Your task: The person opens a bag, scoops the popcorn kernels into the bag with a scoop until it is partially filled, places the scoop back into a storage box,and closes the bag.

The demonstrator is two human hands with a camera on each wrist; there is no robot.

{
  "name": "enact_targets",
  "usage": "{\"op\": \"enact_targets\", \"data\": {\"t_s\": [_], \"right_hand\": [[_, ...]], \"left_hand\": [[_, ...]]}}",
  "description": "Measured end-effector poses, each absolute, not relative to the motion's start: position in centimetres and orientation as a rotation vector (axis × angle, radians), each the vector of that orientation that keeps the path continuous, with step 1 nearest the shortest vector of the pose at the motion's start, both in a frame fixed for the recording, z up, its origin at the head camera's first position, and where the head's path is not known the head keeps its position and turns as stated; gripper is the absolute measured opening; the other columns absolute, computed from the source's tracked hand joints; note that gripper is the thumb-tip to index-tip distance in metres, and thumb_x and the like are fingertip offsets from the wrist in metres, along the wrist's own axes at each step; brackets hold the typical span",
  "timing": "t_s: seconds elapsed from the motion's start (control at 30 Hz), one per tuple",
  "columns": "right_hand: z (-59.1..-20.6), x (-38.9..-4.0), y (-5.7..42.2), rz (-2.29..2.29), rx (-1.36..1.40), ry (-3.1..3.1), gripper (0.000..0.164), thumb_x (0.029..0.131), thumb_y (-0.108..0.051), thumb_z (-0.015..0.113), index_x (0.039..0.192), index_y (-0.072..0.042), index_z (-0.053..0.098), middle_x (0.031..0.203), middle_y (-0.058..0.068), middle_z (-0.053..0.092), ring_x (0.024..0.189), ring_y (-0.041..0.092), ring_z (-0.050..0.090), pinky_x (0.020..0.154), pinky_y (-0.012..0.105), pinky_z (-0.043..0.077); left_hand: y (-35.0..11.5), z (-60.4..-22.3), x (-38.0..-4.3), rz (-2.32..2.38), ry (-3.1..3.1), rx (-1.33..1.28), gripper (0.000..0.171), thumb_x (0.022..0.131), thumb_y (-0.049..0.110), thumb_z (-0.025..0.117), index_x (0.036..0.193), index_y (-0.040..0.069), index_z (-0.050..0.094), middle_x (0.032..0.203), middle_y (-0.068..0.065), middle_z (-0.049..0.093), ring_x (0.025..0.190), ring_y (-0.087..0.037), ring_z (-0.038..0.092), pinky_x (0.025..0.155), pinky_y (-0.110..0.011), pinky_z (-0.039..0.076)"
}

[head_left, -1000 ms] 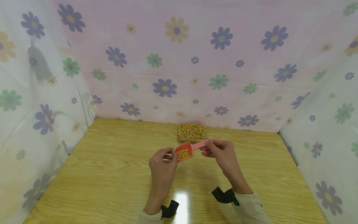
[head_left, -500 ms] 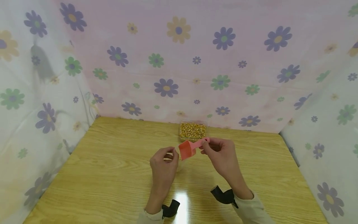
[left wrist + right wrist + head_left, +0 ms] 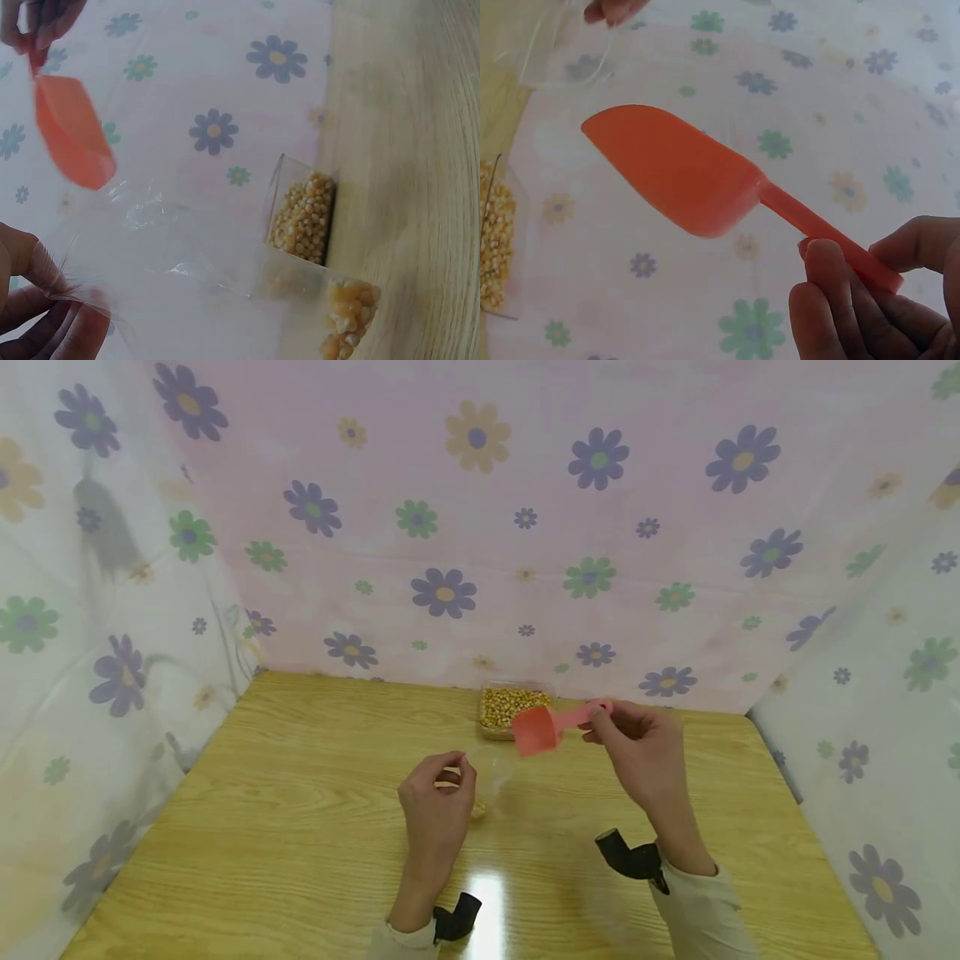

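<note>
My left hand [image 3: 438, 802] pinches the top edge of a clear plastic bag [image 3: 172, 255], which hangs with some corn kernels [image 3: 351, 311] at its bottom. My right hand [image 3: 645, 756] grips the handle of a pink-orange scoop [image 3: 536, 731] between thumb and fingers. No kernels show in the scoop's bowl, which is raised right of the bag and overlaps the front of the clear box [image 3: 487, 733] in the head view. Corn kernels [image 3: 304, 217] fill that box.
The box stands at the back of the wooden table [image 3: 300, 810], close to a flowered cloth backdrop [image 3: 525, 485]. More flowered cloth hangs at both sides. A black curved mount [image 3: 633, 857] sits on each wrist.
Kernels in the scoop have gone, and kernels now show low in the bag. The scoop tipped, then my right hand carried it right and away from the bag. My left hand stayed nearly still.
</note>
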State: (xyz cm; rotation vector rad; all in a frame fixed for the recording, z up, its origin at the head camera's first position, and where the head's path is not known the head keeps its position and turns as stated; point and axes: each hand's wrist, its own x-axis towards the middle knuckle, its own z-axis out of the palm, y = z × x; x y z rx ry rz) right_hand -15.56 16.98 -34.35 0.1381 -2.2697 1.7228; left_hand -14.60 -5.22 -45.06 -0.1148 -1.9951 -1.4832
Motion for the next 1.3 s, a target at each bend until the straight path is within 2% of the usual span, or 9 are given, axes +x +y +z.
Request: {"op": "enact_targets", "data": {"t_s": [0.1,0.17,0.3,0.43,0.63,0.8,0.9,1.13,1.3], "right_hand": [[-35.3,-17.3,18.3,1.720,0.140,-2.192,0.024,0.100,-0.011,0.065,0.105,0.011,0.074,0.080,-0.005,0.075,0.070,0.008,0.073,0.072,0.026,0.062],[-36.4,-18.6,18.8,1.719,0.123,-2.154,0.024,0.100,-0.011,0.065,0.104,0.011,0.074,0.078,-0.005,0.075,0.068,0.008,0.073,0.071,0.025,0.062],[-39.3,-21.1,19.4,1.733,0.066,-2.101,0.024,0.099,-0.010,0.065,0.101,0.013,0.074,0.083,0.014,0.076,0.066,0.007,0.073,0.070,0.026,0.062],[-42.0,-23.3,19.2,1.735,0.014,-2.095,0.024,0.100,-0.006,0.062,0.102,0.016,0.073,0.092,0.034,0.071,0.066,0.004,0.072,0.071,0.026,0.062],[-44.3,-24.6,18.4,1.711,-0.039,-2.133,0.025,0.100,-0.003,0.060,0.107,0.019,0.070,0.095,0.040,0.069,0.066,0.008,0.072,0.068,0.020,0.060],[-45.6,-25.1,18.1,1.725,-0.084,-2.117,0.025,0.100,-0.008,0.063,0.104,0.014,0.074,0.092,0.035,0.071,0.067,0.014,0.074,0.066,0.020,0.060],[-46.1,-25.3,17.9,1.787,-0.147,-2.077,0.026,0.099,-0.008,0.063,0.103,0.016,0.073,0.088,0.031,0.073,0.065,0.012,0.073,0.064,0.021,0.061],[-48.1,-26.1,18.4,2.111,-0.365,-1.948,0.031,0.102,-0.009,0.059,0.116,0.018,0.067,0.075,0.002,0.075,0.066,0.007,0.072,0.068,0.023,0.062],[-49.1,-26.1,18.7,2.275,-0.521,-1.894,0.036,0.103,-0.013,0.057,0.125,0.014,0.063,0.080,0.000,0.076,0.072,0.009,0.073,0.074,0.026,0.062]], "left_hand": [[-5.3,-45.1,-14.6,-1.488,-1.999,-0.108,0.010,0.089,-0.004,0.069,0.092,0.000,0.078,0.083,-0.011,0.074,0.060,-0.015,0.067,0.052,-0.021,0.057],[-5.3,-45.1,-14.6,-1.494,-2.000,-0.111,0.010,0.089,-0.005,0.069,0.093,-0.001,0.078,0.084,-0.012,0.074,0.061,-0.015,0.067,0.052,-0.021,0.057],[-5.4,-45.1,-14.5,-1.513,-2.006,-0.109,0.010,0.089,-0.004,0.069,0.094,-0.002,0.078,0.084,-0.012,0.074,0.061,-0.015,0.067,0.052,-0.021,0.057],[-5.5,-45.1,-14.6,-1.499,-2.007,-0.089,0.010,0.089,-0.004,0.070,0.093,-0.001,0.078,0.083,-0.012,0.075,0.060,-0.014,0.067,0.052,-0.020,0.056],[-5.8,-45.3,-14.6,-1.506,-2.001,-0.077,0.010,0.088,-0.005,0.070,0.092,-0.001,0.078,0.081,-0.011,0.074,0.059,-0.014,0.067,0.050,-0.020,0.056],[-5.8,-45.4,-14.7,-1.515,-1.998,-0.074,0.011,0.088,-0.006,0.070,0.091,0.001,0.078,0.080,-0.010,0.074,0.060,-0.013,0.067,0.050,-0.019,0.055],[-5.7,-45.3,-14.7,-1.510,-1.986,-0.083,0.012,0.088,-0.006,0.070,0.091,0.001,0.079,0.080,-0.010,0.074,0.060,-0.013,0.067,0.050,-0.019,0.055],[-5.7,-45.2,-14.8,-1.498,-1.917,-0.124,0.014,0.088,-0.008,0.068,0.091,0.001,0.079,0.081,-0.010,0.075,0.059,-0.015,0.067,0.049,-0.019,0.055],[-5.8,-45.2,-14.7,-1.491,-1.904,-0.133,0.014,0.088,-0.008,0.069,0.092,0.001,0.079,0.081,-0.011,0.075,0.059,-0.016,0.067,0.049,-0.019,0.055]]}}
